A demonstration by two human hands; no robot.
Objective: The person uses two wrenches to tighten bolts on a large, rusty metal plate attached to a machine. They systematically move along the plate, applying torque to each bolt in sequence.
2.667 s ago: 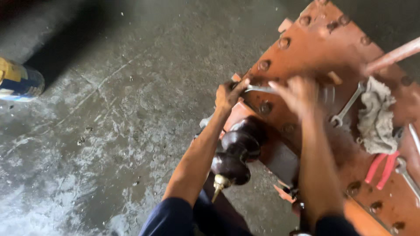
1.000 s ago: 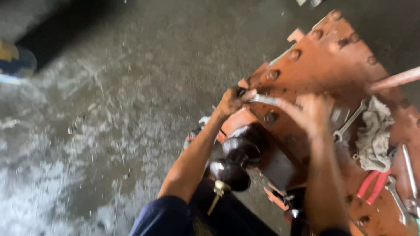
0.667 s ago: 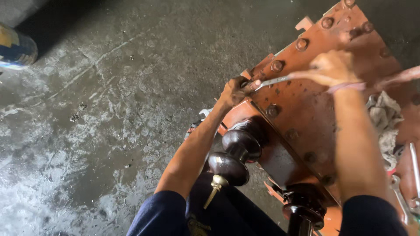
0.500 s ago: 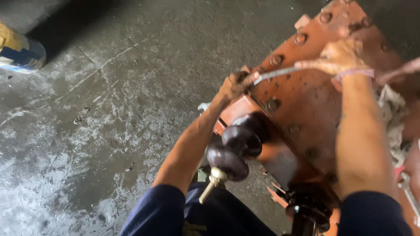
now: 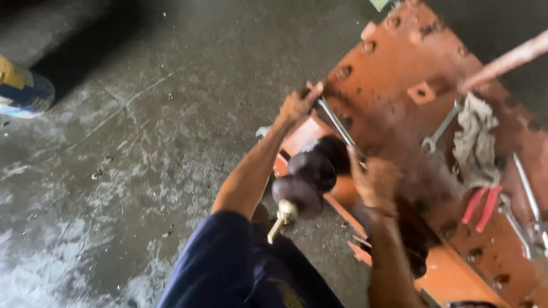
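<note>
My left hand (image 5: 295, 106) pinches the bolt at the orange cover's (image 5: 399, 74) edge; my right hand (image 5: 374, 181) grips the wrench (image 5: 338, 126) beside the dark insulator (image 5: 311, 174). Bolt seemingly unfinished; others remain.

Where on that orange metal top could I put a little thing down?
The bare stretch of the orange plate between the small bracket and the far edge bolts. It's crowded around the rag, red pliers and wrenches.

Left hand (image 5: 297, 104) grips head end of long steel wrench (image 5: 338, 126) at edge of rusty orange bolted metal cover plate (image 5: 399, 74); right hand (image 5: 374, 181) grips handle end. Dark ribbed ceramic insulator (image 5: 305, 178) just below wrench.
</note>
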